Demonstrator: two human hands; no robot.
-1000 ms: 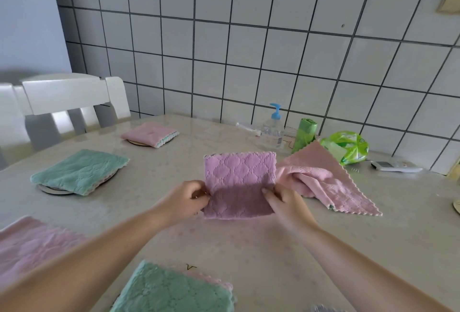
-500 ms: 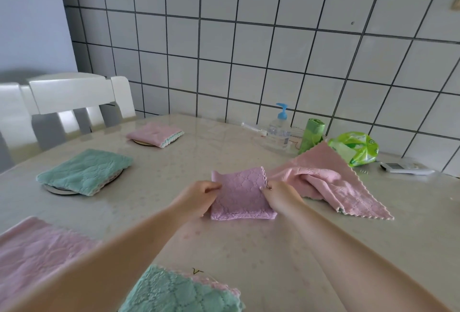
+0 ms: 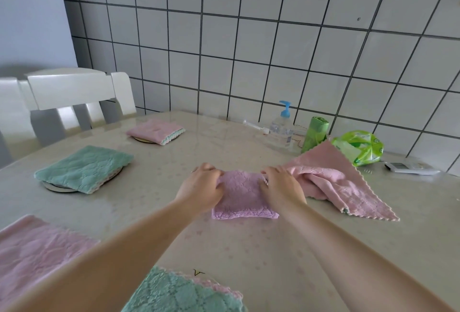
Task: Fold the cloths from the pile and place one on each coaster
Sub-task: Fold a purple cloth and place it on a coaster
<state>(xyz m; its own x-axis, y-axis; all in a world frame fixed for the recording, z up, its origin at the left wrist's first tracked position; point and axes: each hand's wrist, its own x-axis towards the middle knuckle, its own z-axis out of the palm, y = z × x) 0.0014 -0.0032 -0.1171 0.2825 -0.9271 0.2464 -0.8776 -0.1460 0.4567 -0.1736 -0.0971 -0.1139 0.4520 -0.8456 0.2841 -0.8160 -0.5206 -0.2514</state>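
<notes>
A purple cloth point(image 3: 242, 199) lies folded flat on the table in front of me. My left hand point(image 3: 202, 187) grips its left edge and my right hand point(image 3: 281, 187) grips its right edge. Just to the right lies the pile, a rumpled pink cloth point(image 3: 336, 182). A folded teal cloth point(image 3: 84, 168) rests on a round coaster point(image 3: 57, 187) at the left. Farther back a folded pink cloth point(image 3: 154, 131) covers another coaster point(image 3: 140, 139). Near me lie a pink cloth point(image 3: 32, 254) at the left edge and a teal cloth point(image 3: 179, 294) at the bottom.
A white chair point(image 3: 74, 97) stands at the table's far left. Against the tiled wall stand a pump bottle point(image 3: 282, 130), a green roll point(image 3: 315, 133), a green bag point(image 3: 358, 147) and a remote point(image 3: 408, 168). A pen-like item point(image 3: 256, 127) lies beside the bottle.
The purple cloth was held up half open; its top half has come down toward me and it now lies flat, folded smaller. Both hands moved down onto its side edges.
</notes>
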